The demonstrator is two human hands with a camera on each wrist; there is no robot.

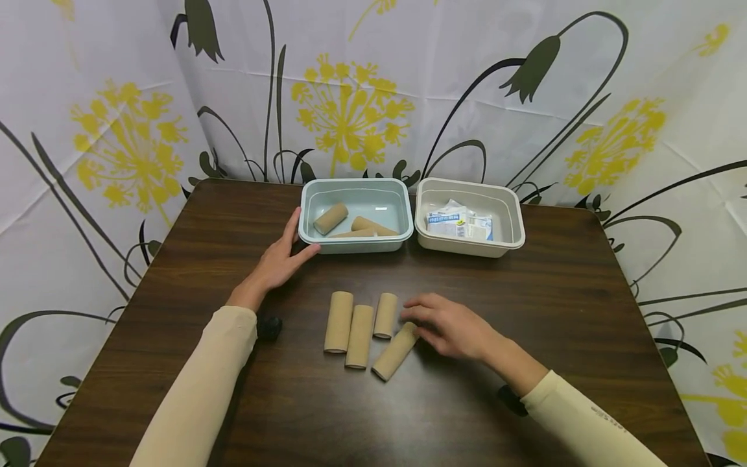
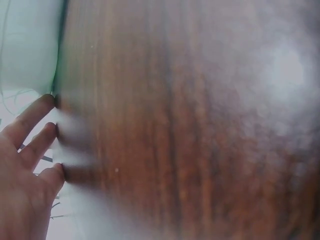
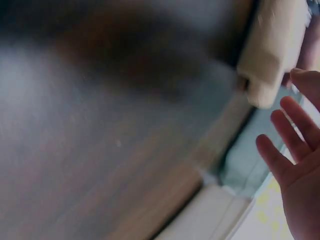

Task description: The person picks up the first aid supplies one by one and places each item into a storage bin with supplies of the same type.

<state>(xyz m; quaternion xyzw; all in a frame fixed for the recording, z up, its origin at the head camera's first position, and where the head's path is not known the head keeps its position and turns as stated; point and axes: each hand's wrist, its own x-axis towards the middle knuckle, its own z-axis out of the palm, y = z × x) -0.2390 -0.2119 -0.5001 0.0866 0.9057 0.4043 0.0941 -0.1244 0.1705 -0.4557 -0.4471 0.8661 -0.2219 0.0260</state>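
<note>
My left hand rests at the front left corner of a light blue plastic bin, fingers along its side and thumb by the front. Three cardboard tubes lie inside that bin. Several more lie on the table in front: two side by side, a shorter tube, and a slanted tube. At the slanted tube's upper end is my right hand, fingers spread and extended. In the right wrist view a cardboard tube shows close to the fingertips.
A cream bin holding white and blue packets stands right of the blue bin, near the back edge of the dark wooden table. Behind hangs a flower-patterned curtain.
</note>
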